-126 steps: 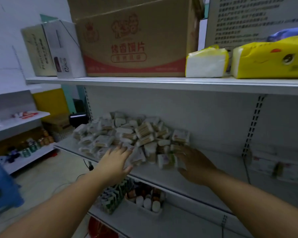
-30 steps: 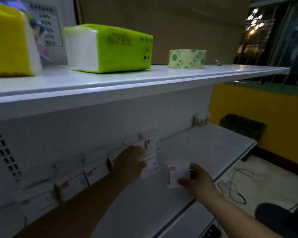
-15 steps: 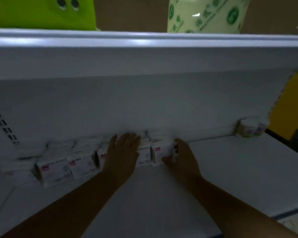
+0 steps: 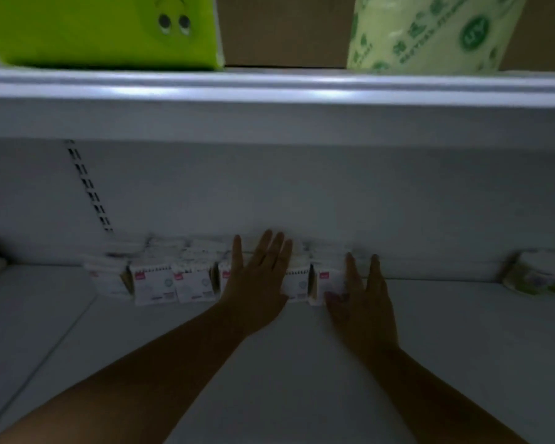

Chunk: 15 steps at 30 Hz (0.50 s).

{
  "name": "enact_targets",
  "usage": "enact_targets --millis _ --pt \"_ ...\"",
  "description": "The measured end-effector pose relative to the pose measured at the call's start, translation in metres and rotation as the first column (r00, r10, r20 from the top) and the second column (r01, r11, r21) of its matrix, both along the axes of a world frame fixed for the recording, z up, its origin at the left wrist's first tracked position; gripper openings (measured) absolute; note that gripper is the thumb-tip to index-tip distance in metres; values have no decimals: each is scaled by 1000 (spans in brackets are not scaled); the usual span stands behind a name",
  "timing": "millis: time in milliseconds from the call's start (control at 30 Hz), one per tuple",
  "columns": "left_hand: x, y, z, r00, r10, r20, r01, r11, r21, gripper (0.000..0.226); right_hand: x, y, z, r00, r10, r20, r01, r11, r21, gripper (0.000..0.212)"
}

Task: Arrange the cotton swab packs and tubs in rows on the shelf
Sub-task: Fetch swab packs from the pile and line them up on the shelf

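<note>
Head view: left hand [image 4: 257, 283] and right hand [image 4: 362, 299], both flat with fingers spread, press against the row of cotton swab packs [image 4: 173, 283] on the shelf [image 4: 462, 347]

the shelf [image 4: 398, 363] looks like painted metal, smooth and matt; the upper shelf [image 4: 269, 88] has a glossy front edge that catches light. the packs [image 4: 156, 285] seem wrapped in thin clear plastic over white printed paper. the green pack [image 4: 103, 30] is glossy plastic film — the roll [image 4: 430, 30] looks like pale printed plastic too.
</note>
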<state>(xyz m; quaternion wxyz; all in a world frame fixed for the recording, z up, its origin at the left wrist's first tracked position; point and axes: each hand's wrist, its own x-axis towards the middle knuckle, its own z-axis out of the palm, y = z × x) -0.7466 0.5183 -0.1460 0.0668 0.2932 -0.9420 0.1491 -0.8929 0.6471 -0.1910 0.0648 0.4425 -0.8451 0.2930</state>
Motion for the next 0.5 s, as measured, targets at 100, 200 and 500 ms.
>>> enact_targets --millis 100,200,500 --pt "28 6 12 977 -124 -171 120 992 -32 74 13 12 4 994 15 -109 -13 1000 21 84" --pt "90 -4 19 976 -154 -153 159 987 22 70 38 18 15 957 152 -248 -154 988 10 75" --pt "406 -62 55 912 402 77 -409 880 242 70 242 -109 86 762 611 -217 -460 745 483 62"
